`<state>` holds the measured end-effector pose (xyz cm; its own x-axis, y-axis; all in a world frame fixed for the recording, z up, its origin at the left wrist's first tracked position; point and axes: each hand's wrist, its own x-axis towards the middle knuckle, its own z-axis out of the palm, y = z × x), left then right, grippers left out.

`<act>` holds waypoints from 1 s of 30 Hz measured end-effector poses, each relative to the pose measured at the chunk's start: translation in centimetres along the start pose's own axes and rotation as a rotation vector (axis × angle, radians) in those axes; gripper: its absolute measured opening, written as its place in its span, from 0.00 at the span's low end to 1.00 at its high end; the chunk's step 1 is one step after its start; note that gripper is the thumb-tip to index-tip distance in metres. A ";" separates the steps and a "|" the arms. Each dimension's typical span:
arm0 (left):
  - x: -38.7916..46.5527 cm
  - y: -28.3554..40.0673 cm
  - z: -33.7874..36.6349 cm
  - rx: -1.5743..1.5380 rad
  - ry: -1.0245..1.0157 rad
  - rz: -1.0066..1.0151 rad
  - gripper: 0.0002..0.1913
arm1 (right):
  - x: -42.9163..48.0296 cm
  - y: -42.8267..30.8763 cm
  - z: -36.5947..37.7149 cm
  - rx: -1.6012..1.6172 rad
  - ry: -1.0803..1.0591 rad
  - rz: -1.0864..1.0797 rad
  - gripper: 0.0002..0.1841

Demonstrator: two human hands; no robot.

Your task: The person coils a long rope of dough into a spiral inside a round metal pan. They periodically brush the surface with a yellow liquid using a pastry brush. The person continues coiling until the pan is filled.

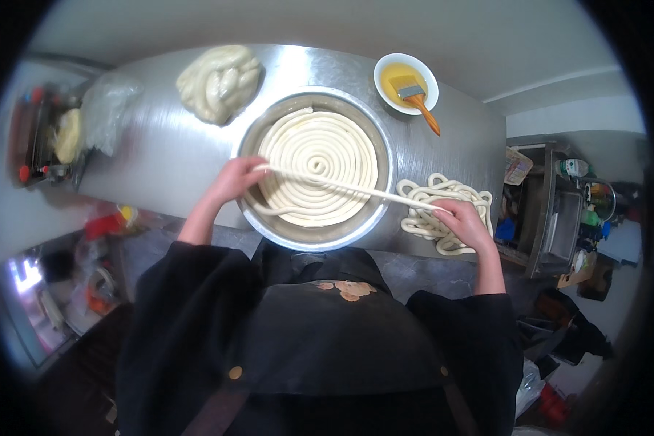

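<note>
A long dough rope (354,188) stretches between my two hands, slanting down to the right across a round metal basin. My left hand (244,177) pinches it over the left rim, and my right hand (464,220) grips it above a loose heap of dough rope (428,218). Inside the metal basin (319,244) lies a flat spiral coil of dough (327,141). The coil's outer strand runs up at the lower left towards my left hand; their join is partly hidden.
A large lump of dough (218,82) rests at the table's back left. Back right, a white bowl (380,62) holds yellow liquid and a wooden-handled brush (418,101). A clear plastic bag (109,111) lies at the metal table's (152,158) left end. Shelving with a sink (561,229) stands right.
</note>
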<state>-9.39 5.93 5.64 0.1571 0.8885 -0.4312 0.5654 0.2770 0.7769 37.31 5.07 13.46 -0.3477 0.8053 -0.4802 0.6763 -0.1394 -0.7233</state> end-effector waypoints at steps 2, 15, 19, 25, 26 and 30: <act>3.0 -0.1 -0.1 0.056 0.105 0.059 0.14 | 1.7 -1.3 0.8 -0.015 0.044 -0.047 0.12; 11.0 3.5 4.7 0.479 0.298 0.438 0.10 | 10.2 -5.0 3.1 -0.121 0.421 -0.172 0.12; 12.1 3.9 5.3 0.392 0.318 0.431 0.10 | 11.9 -5.4 2.4 -0.008 0.495 -0.133 0.12; 13.1 4.1 6.3 0.325 0.349 0.403 0.08 | 11.9 -3.6 4.2 -0.286 0.351 -0.186 0.13; 12.9 4.3 6.5 0.325 0.313 0.392 0.09 | 11.5 -3.1 4.8 -0.363 0.279 -0.160 0.14; 10.2 6.6 8.1 0.239 0.275 0.508 0.12 | 10.5 -2.0 7.2 -0.309 0.265 -0.176 0.14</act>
<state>2.48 13.83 2.69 0.2580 0.9581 0.1241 0.6456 -0.2665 0.7157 27.64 9.60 6.28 -0.3236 0.9270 -0.1897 0.7982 0.1597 -0.5808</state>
